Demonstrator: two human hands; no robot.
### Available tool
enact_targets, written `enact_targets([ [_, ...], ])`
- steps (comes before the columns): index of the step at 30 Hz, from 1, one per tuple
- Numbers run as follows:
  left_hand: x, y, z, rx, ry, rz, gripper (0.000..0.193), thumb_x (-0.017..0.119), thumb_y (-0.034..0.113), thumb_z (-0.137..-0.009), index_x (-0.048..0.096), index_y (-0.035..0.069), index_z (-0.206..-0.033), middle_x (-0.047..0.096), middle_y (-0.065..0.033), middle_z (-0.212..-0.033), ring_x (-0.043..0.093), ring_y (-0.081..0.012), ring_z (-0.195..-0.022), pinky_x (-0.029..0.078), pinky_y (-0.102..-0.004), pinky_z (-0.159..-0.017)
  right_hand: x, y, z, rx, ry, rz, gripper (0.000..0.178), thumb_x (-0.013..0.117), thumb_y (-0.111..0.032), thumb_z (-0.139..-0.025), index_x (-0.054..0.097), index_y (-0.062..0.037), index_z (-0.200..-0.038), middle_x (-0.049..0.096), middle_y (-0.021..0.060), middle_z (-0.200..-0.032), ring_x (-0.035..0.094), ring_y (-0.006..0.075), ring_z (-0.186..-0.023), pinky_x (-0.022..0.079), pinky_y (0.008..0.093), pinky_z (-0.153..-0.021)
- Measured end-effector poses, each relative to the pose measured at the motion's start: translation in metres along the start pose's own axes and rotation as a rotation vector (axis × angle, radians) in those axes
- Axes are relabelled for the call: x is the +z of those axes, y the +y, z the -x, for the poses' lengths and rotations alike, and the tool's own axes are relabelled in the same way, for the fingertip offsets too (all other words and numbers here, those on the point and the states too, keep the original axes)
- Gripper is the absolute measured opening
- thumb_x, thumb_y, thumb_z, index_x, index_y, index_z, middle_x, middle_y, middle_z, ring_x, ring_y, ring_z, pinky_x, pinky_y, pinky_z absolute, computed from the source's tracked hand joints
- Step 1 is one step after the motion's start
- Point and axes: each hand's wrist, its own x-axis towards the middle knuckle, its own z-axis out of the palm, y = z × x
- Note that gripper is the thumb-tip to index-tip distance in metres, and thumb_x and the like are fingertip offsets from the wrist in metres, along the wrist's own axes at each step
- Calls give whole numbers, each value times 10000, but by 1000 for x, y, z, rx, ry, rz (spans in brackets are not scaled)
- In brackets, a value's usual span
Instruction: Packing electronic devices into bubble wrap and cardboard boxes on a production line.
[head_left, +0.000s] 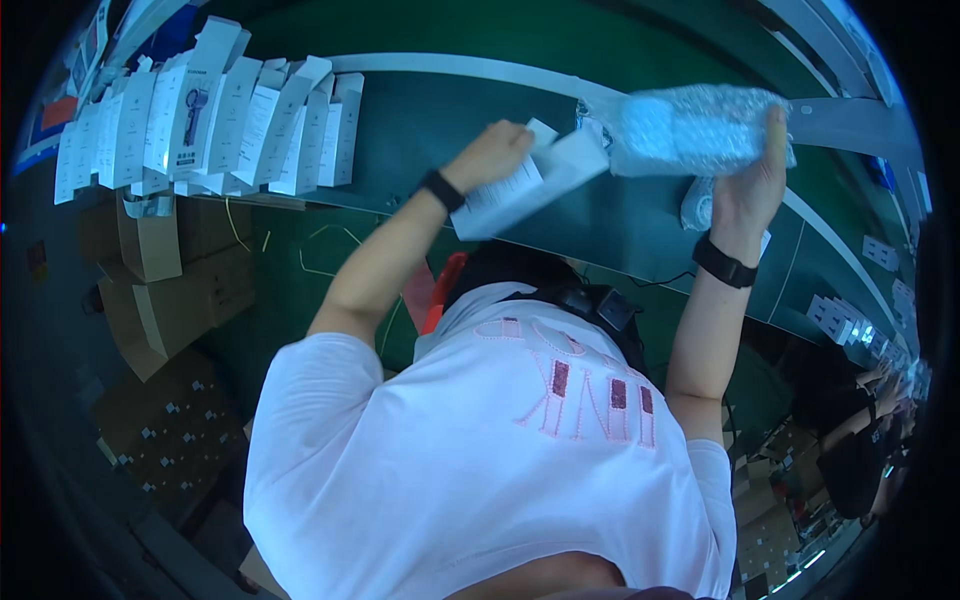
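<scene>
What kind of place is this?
Probably a packing workshop: white boxes stand along the bench, brown cartons sit below, and the right hand holds a bubble-wrap pouch.

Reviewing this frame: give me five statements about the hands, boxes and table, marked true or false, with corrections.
1. The left hand holds a white box. True.
2. The right hand holds a bubble-wrapped package. True.
3. That package is fully inside the white box. False: it is outside.
4. Both wrists are bare. False: each wears a dark band.
5. Upright white boxes stand on the table, right of both hands. False: they stand to the left.
</scene>
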Motion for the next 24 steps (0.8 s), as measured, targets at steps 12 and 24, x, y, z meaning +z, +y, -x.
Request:
enact_targets([
  [12, 5, 93, 83, -204, -144, 1187, 419, 393, 284, -968, 615, -55, -1074, 654, -104, -974, 631, -153, -834, 490, -288, -762, 81, -29, 26, 124, -411, 557, 240, 658, -252, -886, 617, -50, -1009, 608, 12, -891, 578, 108, -795, 451, 252, -735],
  [24, -13, 104, 124, 197, 104, 485, 451, 367, 322, -991, 554, -77, -1089, 563, -221, -1141, 569, -259, -1005, 434, -339, -860, 78, -43, 106, 118, -1034, 1219, 172, 619, -101, -857, 641, 46, -944, 617, 110, -889, 589, 207, -826, 457, 308, -780],
])
